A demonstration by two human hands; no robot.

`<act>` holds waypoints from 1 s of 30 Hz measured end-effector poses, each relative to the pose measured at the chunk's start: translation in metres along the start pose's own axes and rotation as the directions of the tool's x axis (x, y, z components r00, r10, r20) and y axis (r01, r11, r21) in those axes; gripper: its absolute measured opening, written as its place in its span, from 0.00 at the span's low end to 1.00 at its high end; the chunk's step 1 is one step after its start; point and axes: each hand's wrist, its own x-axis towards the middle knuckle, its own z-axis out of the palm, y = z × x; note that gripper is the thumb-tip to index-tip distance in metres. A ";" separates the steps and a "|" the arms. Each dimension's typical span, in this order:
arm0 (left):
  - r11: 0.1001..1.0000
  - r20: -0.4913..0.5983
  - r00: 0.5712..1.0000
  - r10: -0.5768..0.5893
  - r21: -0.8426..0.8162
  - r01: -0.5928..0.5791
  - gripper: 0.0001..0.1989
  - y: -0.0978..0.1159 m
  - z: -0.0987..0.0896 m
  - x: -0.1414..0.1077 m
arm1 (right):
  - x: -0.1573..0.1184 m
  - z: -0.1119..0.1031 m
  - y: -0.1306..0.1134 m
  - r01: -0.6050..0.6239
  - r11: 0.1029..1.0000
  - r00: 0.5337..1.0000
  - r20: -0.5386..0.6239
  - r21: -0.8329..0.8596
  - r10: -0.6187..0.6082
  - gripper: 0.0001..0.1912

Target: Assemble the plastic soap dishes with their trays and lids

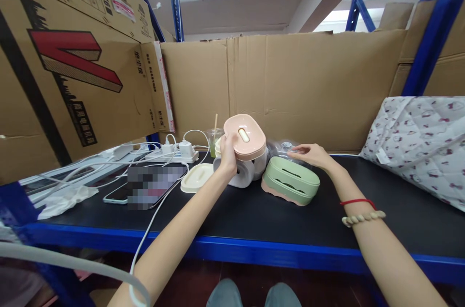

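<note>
My left hand [228,158] grips a clear storage jar with a pink lid [250,138]; a pale oval inset marks the middle of the lid. Behind and below it stands other clear containerware [242,175], partly covered by the jar. My right hand [311,154] has its thumb and fingers bent around the edge of a clear plastic container [285,146], which is mostly hidden behind the green box. That green slotted box [292,178], with a pink wavy base, sits just below my right hand. A cream lid [197,177] lies flat at the left.
A tablet [156,186] and a white power strip [181,154] with trailing cables are on the left. A drink cup with a straw [211,141] stands behind the jar. Cardboard [290,84] walls the back, and a patterned quilted cloth [417,137] fills the right end.
</note>
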 end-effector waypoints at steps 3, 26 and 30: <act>1.000 -0.030 0.999 -0.012 -0.014 0.012 0.08 0.007 0.006 -0.007 | 0.000 0.000 0.001 0.014 0.999 1.000 0.023 0.031 -0.015 0.15; 0.998 -0.027 0.998 -0.052 0.024 0.053 0.11 0.009 0.010 -0.011 | -0.006 0.003 -0.004 0.100 0.995 0.989 -0.110 -0.015 -0.101 0.07; 0.999 -0.029 0.999 -0.041 0.030 0.042 0.13 0.008 0.009 -0.010 | -0.003 0.002 -0.002 0.141 0.990 0.989 -0.047 0.025 -0.140 0.08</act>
